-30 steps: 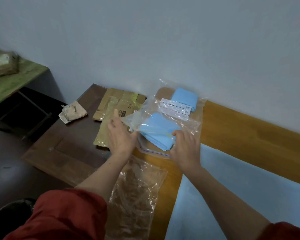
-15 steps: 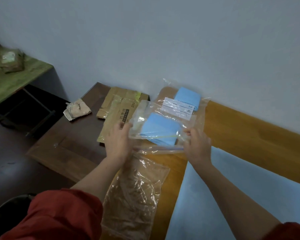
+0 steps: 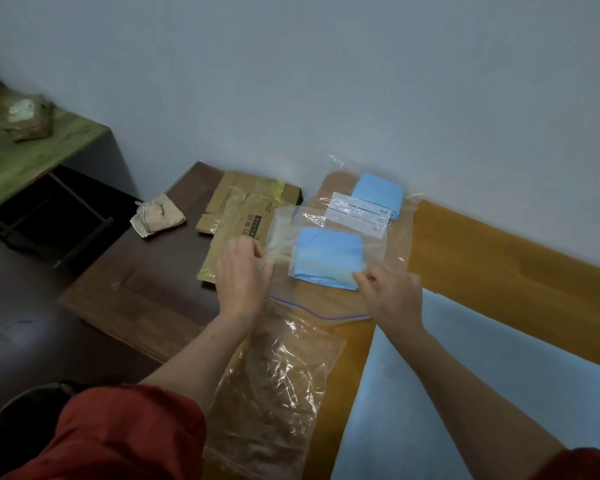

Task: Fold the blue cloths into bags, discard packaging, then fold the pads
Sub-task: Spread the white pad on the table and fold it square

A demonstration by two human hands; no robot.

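Presently, head view: left hand (image 3: 243,271), fingers curled, pinches the left edge of a clear zip bag (image 3: 284,233). Right hand (image 3: 394,297) pinches the bag's near right part. Folded blue cloth (image 3: 328,258) sits inside the bag, at the far left corner of the orange table (image 3: 499,258). Second folded blue cloth (image 3: 378,194), under clear plastic, lies behind it by the wall. Blue pad (image 3: 465,393) lies spread along the table's near edge.

Plain pale grey-blue wall (image 3: 326,81) across the whole back, dimly and evenly lit. Along its foot, an orange-brown wooden counter (image 3: 516,265). Just beside the counter's left edge, a dark brown wooden table (image 3: 129,306). Further left and well apart, a green-topped table (image 3: 32,161) over a black frame (image 3: 84,201). Dark floor (image 3: 18,334) below, in shadow.
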